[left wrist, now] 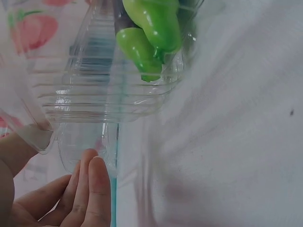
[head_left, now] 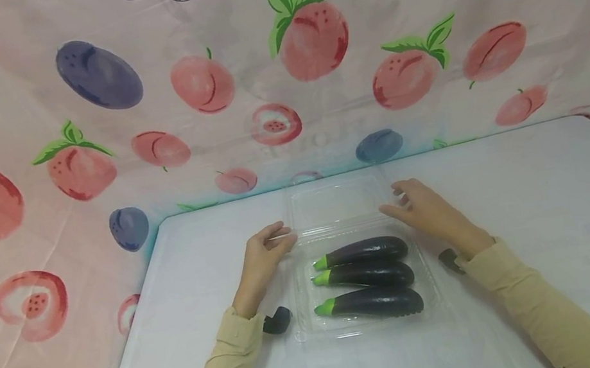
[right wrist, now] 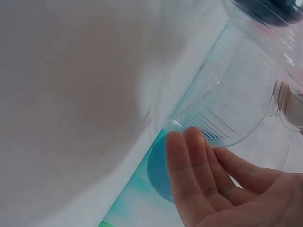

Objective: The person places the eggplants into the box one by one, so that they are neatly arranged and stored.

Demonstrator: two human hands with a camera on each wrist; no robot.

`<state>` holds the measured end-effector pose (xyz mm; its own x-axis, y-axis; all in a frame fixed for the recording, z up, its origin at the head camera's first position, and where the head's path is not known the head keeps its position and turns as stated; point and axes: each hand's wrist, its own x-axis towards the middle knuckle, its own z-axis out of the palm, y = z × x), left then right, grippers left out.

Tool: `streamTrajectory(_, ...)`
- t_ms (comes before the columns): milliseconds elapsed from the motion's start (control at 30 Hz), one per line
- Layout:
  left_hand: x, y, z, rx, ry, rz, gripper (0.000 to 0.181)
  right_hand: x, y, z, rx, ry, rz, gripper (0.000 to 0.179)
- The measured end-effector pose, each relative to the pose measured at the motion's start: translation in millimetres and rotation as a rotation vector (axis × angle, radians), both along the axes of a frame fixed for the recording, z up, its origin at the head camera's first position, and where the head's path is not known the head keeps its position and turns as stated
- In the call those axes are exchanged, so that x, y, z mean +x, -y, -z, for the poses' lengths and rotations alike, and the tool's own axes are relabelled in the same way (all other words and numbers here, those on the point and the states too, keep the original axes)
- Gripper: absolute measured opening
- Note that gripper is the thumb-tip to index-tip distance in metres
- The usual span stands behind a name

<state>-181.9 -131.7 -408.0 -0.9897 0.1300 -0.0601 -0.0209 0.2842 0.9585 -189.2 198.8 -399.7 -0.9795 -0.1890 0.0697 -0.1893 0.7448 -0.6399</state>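
Note:
A clear plastic clamshell box [head_left: 366, 330] lies with its lid [head_left: 336, 203] folded back toward the wall. Three dark purple eggplants [head_left: 376, 304] rest in its base, one above another in the head view, green stem ends to the left. My left hand [head_left: 263, 257] is at the box's left side near the hinge, its thumb tip at the plastic and its fingers [left wrist: 98, 184] extended. Beside the lid's right edge is my right hand [head_left: 424, 208], thumb pointing inward. Its fingers [right wrist: 189, 175] are nearly straight, overlapping the lid's ribbed edge in the right wrist view.
The box stands on a white-covered table [head_left: 196, 292]. Behind and left of it hangs a pink fruit-print cloth [head_left: 228, 136]. Dark wrist-worn pieces [head_left: 278, 321] show beside both cuffs.

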Motion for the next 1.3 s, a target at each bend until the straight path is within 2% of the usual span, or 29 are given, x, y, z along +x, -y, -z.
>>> streamTrajectory(433, -0.5, -2.6, -2.0, 0.012, -0.026, -0.035, 0.056, 1.1, 2, -0.6, -0.046, -0.001, 0.020, 0.069)
streamTrajectory(1067, -3.8, -6.8, -0.7, 0.123, -0.077, -0.092, 0.056, 3.9, -2, -9.0, -0.167, -0.041, -0.020, 0.067)
streamTrajectory(1300, -3.4, -7.4, 1.5, 0.165, -0.095, -0.109, 0.057, 5.4, -4, -11.1, -0.174, -0.037, -0.032, 0.068)
